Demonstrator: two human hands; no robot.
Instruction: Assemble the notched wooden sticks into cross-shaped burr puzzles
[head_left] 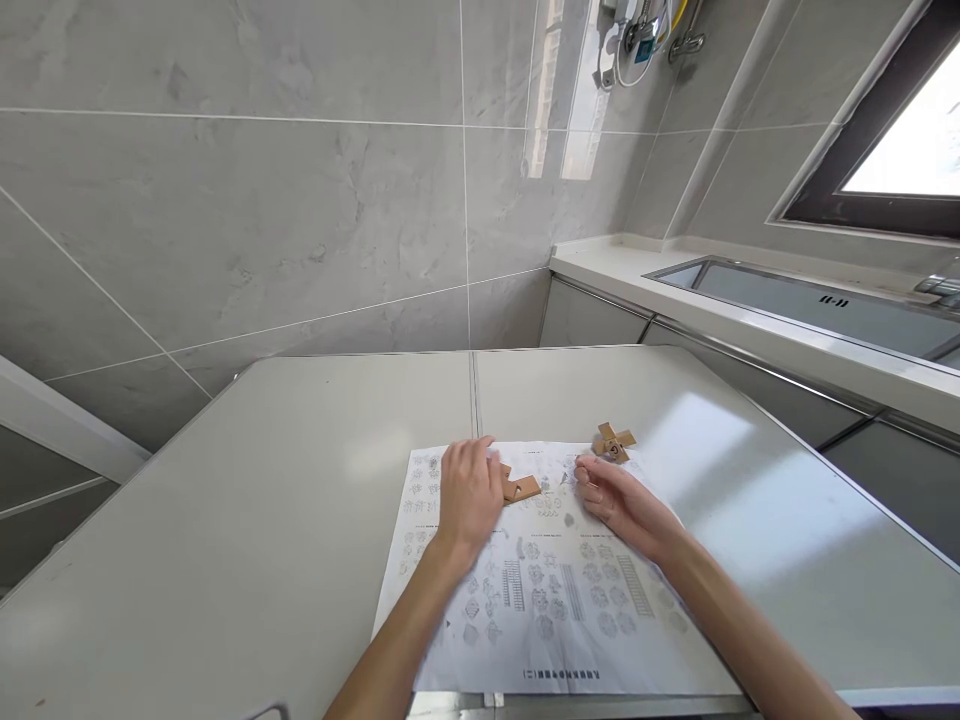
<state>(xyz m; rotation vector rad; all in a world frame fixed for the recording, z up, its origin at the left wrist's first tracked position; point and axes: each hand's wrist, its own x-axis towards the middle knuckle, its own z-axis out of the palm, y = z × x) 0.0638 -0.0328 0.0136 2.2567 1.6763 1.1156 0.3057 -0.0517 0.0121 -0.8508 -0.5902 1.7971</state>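
Left hand (469,495) hides the left end of the flat wooden piece (523,488), mid-frame. Right hand (622,502) fingers curled, underside hidden. Print on paper sheet (559,600) too small to read. Forearms (420,620) cut off at bottom edge; window (911,150) cut at right edge.

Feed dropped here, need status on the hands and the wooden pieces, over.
Left hand flat on instruction sheet, touching flat wooden piece. Right hand curled beside it, contents unclear. Cross-shaped wooden piece lies just beyond.
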